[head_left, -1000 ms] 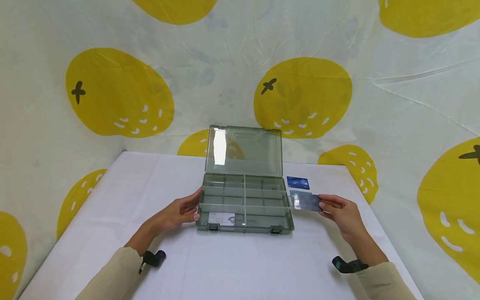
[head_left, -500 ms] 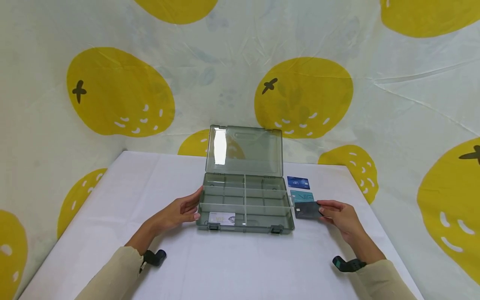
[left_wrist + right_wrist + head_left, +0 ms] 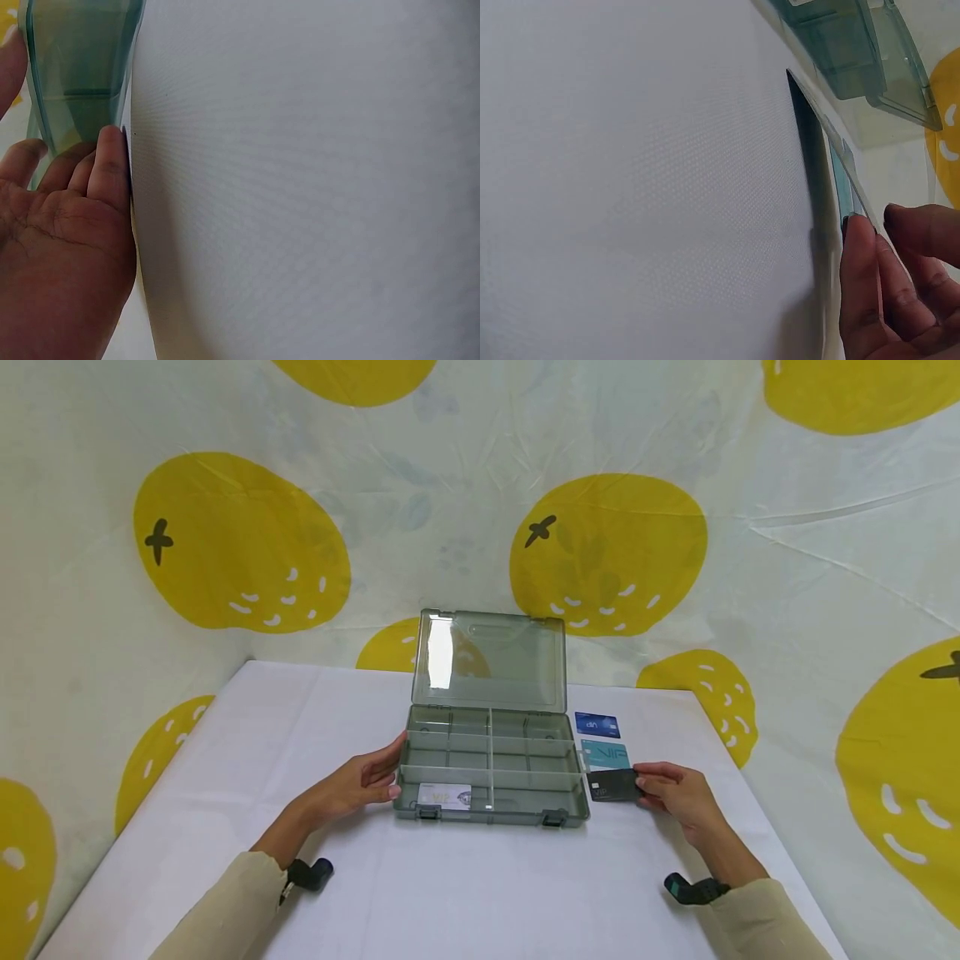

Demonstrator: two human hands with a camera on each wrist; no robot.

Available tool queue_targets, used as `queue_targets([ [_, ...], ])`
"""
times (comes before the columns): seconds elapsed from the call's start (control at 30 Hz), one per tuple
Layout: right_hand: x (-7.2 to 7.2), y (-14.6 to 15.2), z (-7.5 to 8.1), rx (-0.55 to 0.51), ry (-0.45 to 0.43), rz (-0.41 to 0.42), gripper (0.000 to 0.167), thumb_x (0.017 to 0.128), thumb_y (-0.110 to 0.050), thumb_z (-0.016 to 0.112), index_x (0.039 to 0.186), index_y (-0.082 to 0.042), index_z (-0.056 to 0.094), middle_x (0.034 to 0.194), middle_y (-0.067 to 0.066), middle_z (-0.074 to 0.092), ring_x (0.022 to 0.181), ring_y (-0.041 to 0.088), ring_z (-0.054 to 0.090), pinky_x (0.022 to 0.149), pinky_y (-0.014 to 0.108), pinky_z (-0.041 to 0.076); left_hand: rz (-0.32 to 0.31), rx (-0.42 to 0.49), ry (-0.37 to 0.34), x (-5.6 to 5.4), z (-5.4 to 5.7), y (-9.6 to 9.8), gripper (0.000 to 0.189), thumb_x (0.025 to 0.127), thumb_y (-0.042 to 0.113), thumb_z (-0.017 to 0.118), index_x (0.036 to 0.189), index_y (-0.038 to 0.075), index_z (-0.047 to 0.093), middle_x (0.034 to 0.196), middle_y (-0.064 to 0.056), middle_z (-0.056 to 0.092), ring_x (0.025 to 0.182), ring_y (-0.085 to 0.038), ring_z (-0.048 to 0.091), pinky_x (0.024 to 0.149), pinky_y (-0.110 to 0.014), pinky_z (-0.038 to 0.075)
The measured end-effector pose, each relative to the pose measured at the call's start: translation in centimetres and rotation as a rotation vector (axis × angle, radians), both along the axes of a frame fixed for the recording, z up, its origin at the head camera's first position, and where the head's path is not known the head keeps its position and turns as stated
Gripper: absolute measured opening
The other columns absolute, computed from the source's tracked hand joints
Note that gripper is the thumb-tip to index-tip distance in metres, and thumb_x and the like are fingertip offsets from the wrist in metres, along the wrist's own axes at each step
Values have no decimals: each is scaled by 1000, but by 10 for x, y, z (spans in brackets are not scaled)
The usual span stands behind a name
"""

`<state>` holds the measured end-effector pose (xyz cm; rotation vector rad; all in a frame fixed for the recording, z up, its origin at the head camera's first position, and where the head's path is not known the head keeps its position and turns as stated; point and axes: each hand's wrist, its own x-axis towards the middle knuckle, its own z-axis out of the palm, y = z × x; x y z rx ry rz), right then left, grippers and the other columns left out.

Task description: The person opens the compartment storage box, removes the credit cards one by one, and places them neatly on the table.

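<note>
In the head view my right hand pinches a black VIP card by its right edge, just right of a grey see-through storage box. The right wrist view shows the card nearly edge-on and tilted above the cloth, between thumb and fingers. A teal VIP card lies directly behind it, and farther back is a blue VIP card. My left hand holds the box's left side, fingers curled against its wall. Inside the front-left compartment lies a white VIP card.
The box's lid stands raised at the back. Clear dividers split the box into several compartments. Two latches sit on its front. A white cloth covers the table, and a fruit-patterned curtain hangs behind and at the sides.
My right hand has lowered the black card and drawn it slightly nearer to me, tilting it flatter. More of the teal card now shows. The left hand stays against the box.
</note>
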<state>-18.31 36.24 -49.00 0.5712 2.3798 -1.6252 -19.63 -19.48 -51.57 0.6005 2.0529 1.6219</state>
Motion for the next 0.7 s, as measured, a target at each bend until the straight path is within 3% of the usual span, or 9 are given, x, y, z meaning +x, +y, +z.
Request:
queue_targets([
  [0.2,2,3,-4,2,-7,-7,49,101,-10,73,148,-4,59,137,22,67,97,13,73,83,25,67,-10,1,5,-1,-1,0,96,102,6,71,173,17,7,181,-4,3,167,-34,12,129,-40,26],
  [0.5,3,4,-5,-12,10,3,48,101,-8,73,146,-3,60,124,12,74,94,12,74,83,27,67,-5,4,4,0,0,0,96,102,6,71,173,18,7,181,-3,3,167,-32,13,128,-38,26],
  [0.7,5,2,-2,99,12,26,46,101,-18,74,143,-2,63,131,20,72,96,16,73,81,26,67,-4,2,8,0,0,0,96,102,6,70,173,18,7,181,-3,3,167,-32,12,129,-38,26],
])
